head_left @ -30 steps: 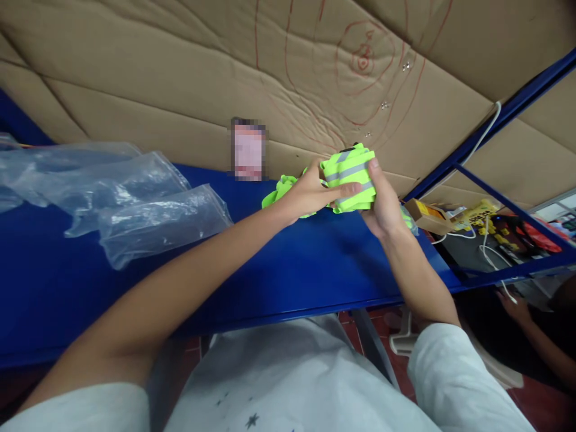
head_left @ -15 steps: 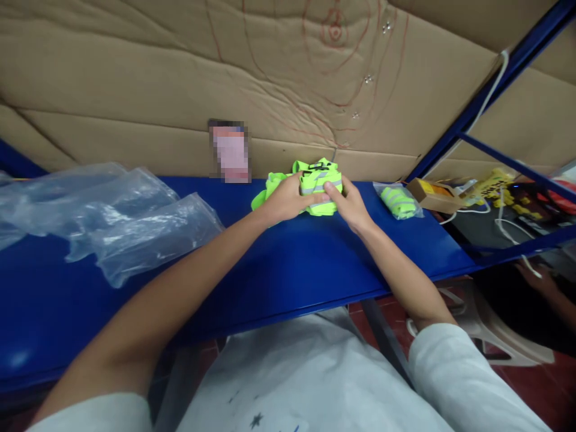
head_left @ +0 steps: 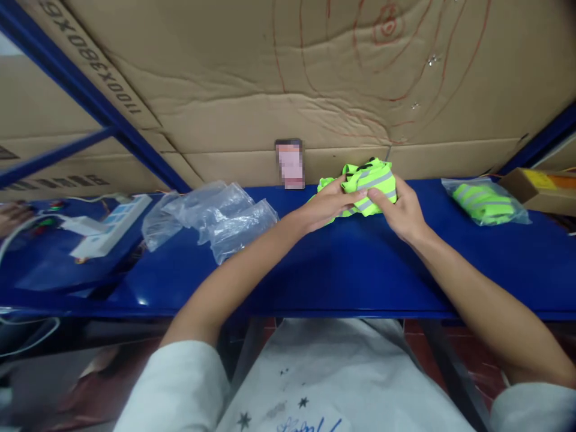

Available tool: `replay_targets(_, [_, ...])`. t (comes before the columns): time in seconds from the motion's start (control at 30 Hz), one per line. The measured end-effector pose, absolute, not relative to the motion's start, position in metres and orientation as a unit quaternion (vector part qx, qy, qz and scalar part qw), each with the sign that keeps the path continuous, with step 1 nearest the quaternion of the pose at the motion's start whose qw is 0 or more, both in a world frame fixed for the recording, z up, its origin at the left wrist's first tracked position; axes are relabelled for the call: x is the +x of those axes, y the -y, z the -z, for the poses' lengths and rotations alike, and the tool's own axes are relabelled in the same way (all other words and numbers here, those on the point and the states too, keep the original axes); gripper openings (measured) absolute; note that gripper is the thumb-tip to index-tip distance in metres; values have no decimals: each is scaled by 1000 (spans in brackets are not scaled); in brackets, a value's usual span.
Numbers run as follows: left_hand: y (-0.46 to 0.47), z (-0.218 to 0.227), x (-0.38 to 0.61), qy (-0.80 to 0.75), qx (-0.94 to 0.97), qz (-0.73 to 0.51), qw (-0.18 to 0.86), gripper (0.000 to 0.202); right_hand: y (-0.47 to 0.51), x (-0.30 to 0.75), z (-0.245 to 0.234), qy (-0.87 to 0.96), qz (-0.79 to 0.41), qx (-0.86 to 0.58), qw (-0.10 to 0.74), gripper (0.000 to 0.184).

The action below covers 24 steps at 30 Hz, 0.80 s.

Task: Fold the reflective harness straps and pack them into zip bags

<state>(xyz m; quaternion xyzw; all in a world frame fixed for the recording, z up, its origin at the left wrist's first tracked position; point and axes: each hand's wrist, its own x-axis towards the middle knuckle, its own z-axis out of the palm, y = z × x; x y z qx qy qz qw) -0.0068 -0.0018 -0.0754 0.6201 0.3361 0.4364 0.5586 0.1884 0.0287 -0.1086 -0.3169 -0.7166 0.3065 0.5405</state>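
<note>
A bundled neon-yellow reflective vest [head_left: 375, 180] with grey stripes and black fittings is held between my two hands above the blue table. My left hand [head_left: 330, 203] grips its left side, thumb across the front. From the right, my right hand [head_left: 404, 210] wraps round the bundle with its thumb pressed on a grey stripe. Loose neon material shows behind and beneath my left hand. Farther right on the table lies another folded neon vest [head_left: 483, 203] inside a clear plastic bag.
Clear plastic bags [head_left: 216, 219] lie crumpled on the blue table [head_left: 360, 270] to the left. A phone [head_left: 290, 165] leans on the cardboard wall [head_left: 225, 120]. At far left are a white power strip [head_left: 112, 225] and another person's hand [head_left: 13, 219]. A cardboard box [head_left: 540, 189] stands far right.
My view has swung left, so things appear farther right and the power strip shows. Both hands still hold the vest, now tilted with its striped face turned more toward me.
</note>
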Motion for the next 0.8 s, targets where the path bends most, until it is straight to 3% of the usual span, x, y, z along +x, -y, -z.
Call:
replay_targets(0.07, [18, 65, -32, -391, 696, -373, 474, 94, -28, 187, 105, 712, -322, -306, 543, 56])
replay_targets(0.13, [39, 59, -67, -477, 789, -277, 272, 116, -31, 188, 105, 694, -348, -309, 549, 57])
replay_targets(0.23, [72, 68, -122, -618, 776, -128, 1, 118, -36, 188, 109, 662, -398, -306, 556, 59])
replay_targets(0.33, [92, 94, -163, -712, 702, 2, -7, 123, -33, 183, 115, 650, -452, -280, 544, 59])
replay_targets(0.4, [96, 106, -174, -734, 679, 7, 26, 119, -26, 178, 116, 649, -487, -264, 522, 58])
replay_targets(0.8, [78, 93, -90, -560, 792, -223, -97, 100, -1, 165, 108, 553, -696, -207, 409, 50])
